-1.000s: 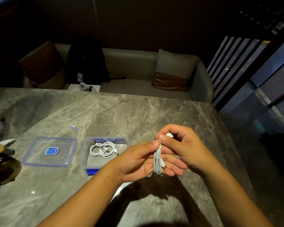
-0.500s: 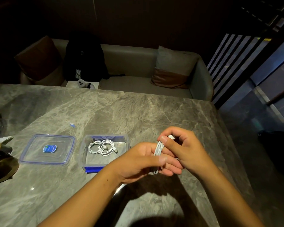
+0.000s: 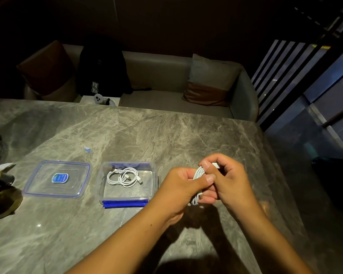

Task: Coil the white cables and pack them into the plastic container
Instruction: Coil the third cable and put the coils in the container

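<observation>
Centre right in the frame, both hands meet above the grey marble desk [image 3: 147, 135]. The left hand [image 3: 183, 184] grips a looped white cable bundle [image 3: 198, 173], its thumb pressed across the strands. The right hand [image 3: 229, 180] pinches the top of the bundle. Left of the hands, the open plastic container [image 3: 127, 194] holds a coiled cable [image 3: 123, 177]. The lid [image 3: 56, 178] lies flat further left, with a blue sticker on it. A sofa [image 3: 166, 72] with a cushion [image 3: 210, 80] and a black backpack [image 3: 101, 68] spans the upper frame.
</observation>
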{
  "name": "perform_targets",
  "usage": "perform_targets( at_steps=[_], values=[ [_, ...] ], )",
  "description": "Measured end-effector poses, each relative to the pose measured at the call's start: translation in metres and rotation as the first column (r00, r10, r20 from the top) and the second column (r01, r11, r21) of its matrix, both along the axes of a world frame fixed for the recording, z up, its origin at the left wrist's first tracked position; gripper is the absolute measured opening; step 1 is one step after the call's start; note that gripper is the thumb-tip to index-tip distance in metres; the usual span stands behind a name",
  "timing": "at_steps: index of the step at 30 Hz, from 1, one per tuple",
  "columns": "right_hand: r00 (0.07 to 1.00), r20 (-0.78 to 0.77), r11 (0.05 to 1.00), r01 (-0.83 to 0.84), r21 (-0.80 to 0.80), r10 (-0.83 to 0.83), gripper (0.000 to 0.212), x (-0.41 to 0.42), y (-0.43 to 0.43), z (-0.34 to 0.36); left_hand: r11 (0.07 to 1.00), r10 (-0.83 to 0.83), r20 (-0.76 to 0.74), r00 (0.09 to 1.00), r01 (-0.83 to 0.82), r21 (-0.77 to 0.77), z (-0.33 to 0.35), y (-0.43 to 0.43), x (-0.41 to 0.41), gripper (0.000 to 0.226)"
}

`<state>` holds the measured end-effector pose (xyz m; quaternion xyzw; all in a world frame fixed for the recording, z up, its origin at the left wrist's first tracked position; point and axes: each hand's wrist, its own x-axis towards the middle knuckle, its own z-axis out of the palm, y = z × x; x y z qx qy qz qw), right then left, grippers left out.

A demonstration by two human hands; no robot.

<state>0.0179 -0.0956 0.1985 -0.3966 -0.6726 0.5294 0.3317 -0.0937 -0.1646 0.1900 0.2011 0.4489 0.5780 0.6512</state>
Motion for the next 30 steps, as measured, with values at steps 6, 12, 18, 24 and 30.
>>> perform_targets(
  at_steps=[6,12,18,24,30],
  values=[
    [0.996,-0.049,0.997,0.072,-0.008,-0.072,0.014,-0.002,-0.006,0.000,0.995,0.096,-0.099,0.990,-0.095,0.018,0.004,0.000,-0.002,0.012],
    [0.994,-0.035,0.992,0.104,0.075,-0.102,0.018,0.000,-0.007,0.000,0.990,0.119,-0.269,0.956,-0.094,0.103,0.001,0.000,-0.019,0.007],
    [0.993,-0.020,0.992,0.114,0.051,-0.113,0.017,0.001,-0.010,-0.004,0.991,0.129,-0.313,0.941,-0.114,0.067,0.000,-0.003,-0.024,0.009],
    [0.997,-0.055,0.993,0.053,-0.102,-0.058,0.019,0.005,-0.009,-0.002,0.990,0.138,-0.336,0.932,-0.125,0.061,-0.001,-0.003,-0.030,0.008],
    [0.964,-0.226,0.768,-0.038,-0.639,-0.140,0.038,0.008,-0.002,0.009,0.987,0.157,-0.363,0.918,-0.142,0.069,-0.002,-0.005,-0.033,0.008]
  ],
)
